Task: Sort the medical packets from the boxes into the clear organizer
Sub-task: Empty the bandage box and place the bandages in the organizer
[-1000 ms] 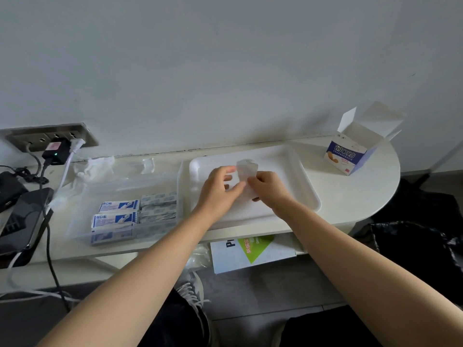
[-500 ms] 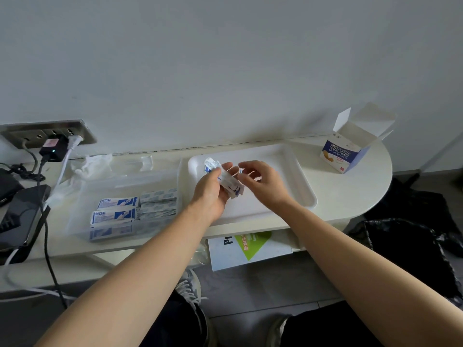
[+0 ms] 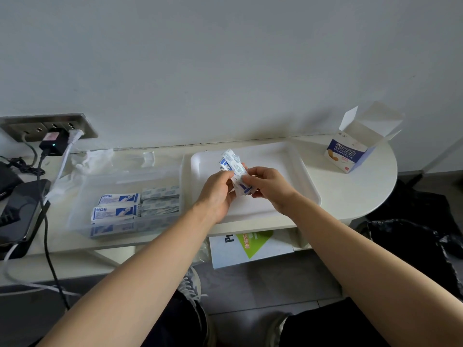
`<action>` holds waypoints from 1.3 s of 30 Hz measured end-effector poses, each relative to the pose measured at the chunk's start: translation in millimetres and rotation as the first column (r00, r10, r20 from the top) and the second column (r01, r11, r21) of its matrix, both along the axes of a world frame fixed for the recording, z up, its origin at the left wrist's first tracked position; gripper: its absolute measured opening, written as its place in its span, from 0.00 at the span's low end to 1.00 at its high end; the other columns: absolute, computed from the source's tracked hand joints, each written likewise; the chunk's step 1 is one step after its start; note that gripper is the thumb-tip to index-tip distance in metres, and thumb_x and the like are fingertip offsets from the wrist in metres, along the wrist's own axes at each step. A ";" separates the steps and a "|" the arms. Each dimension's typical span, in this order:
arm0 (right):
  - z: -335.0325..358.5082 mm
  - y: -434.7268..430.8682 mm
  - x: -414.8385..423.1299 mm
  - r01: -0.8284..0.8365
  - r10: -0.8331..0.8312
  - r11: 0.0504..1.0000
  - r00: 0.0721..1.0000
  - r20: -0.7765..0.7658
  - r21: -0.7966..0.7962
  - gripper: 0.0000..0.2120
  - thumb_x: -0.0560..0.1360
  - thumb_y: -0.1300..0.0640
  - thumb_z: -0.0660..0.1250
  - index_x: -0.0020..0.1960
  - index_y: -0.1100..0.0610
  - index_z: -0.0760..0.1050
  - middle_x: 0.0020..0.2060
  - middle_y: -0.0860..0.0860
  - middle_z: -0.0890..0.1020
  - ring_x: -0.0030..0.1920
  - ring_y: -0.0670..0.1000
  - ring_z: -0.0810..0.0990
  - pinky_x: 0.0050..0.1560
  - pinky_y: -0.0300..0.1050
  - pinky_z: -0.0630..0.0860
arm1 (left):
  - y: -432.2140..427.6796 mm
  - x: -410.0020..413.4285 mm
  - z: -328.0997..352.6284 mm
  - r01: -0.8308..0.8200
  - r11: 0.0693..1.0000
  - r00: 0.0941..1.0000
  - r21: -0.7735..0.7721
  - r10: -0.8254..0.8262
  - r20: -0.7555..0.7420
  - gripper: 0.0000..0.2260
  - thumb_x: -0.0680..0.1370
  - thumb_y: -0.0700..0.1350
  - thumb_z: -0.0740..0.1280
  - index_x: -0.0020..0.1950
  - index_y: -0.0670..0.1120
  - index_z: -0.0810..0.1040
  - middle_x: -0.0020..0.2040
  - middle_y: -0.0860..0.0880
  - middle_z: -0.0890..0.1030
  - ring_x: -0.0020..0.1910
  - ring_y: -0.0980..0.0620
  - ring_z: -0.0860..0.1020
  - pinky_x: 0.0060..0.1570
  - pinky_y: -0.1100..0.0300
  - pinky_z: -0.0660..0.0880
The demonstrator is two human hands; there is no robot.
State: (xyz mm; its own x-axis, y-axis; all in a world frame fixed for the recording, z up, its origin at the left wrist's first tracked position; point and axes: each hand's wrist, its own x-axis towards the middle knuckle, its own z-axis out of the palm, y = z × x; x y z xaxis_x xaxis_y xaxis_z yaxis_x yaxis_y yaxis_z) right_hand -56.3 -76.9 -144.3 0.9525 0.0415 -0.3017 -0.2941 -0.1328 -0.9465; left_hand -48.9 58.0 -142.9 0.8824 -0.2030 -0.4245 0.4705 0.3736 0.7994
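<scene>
Above the white tray (image 3: 295, 176) I hold a small stack of white-and-blue bandage packets (image 3: 234, 169). My left hand (image 3: 218, 194) pinches the stack from the left and my right hand (image 3: 269, 187) pinches its lower right end. The clear organizer (image 3: 82, 194) sits to the left of the tray, with several blue-and-white packets (image 3: 116, 205) and paler packets (image 3: 160, 200) laid in rows inside. An open blue-and-white box (image 3: 350, 151) stands at the table's right end.
A wall socket strip (image 3: 47, 126) with a black charger (image 3: 53, 145) and cables lies at the left, beside dark devices (image 3: 20, 211). Crumpled clear plastic (image 3: 92, 159) sits behind the organizer. A white carton with green print (image 3: 248, 246) rests under the table.
The packets went from a blurred bunch between both hands to a stack held mostly by my left hand; now my right hand has closed back onto its lower end.
</scene>
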 end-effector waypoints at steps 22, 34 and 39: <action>0.5 -2.8 -2.1 0.163 -0.156 0.984 0.983 0.100 -0.064 0.07 0.80 0.59 0.61 0.47 0.60 0.75 0.35 0.56 0.81 0.31 0.49 0.80 0.37 0.45 0.78 | -10.5 1.3 7.7 -0.085 0.996 0.996 -0.006 0.085 0.002 0.11 0.82 0.39 0.57 0.53 0.44 0.79 0.50 0.47 0.82 0.44 0.50 0.79 0.41 0.58 0.76; 0.3 1.0 -2.8 -0.031 0.037 0.998 0.993 0.111 -0.051 0.14 0.79 0.54 0.64 0.48 0.65 0.80 0.37 0.56 0.79 0.38 0.51 0.73 0.37 0.40 0.72 | -10.8 -0.6 4.0 -0.085 0.996 0.995 0.008 0.084 0.048 0.15 0.81 0.37 0.58 0.67 0.43 0.71 0.55 0.43 0.82 0.50 0.46 0.81 0.50 0.50 0.78; -0.2 0.4 -3.5 -0.044 0.038 0.998 0.991 0.130 0.038 0.06 0.78 0.59 0.66 0.44 0.58 0.79 0.35 0.55 0.79 0.35 0.50 0.73 0.36 0.39 0.72 | -13.7 -2.9 9.0 -0.081 0.994 0.995 -0.075 0.077 -0.055 0.08 0.81 0.39 0.58 0.57 0.41 0.74 0.50 0.41 0.81 0.44 0.46 0.80 0.45 0.54 0.77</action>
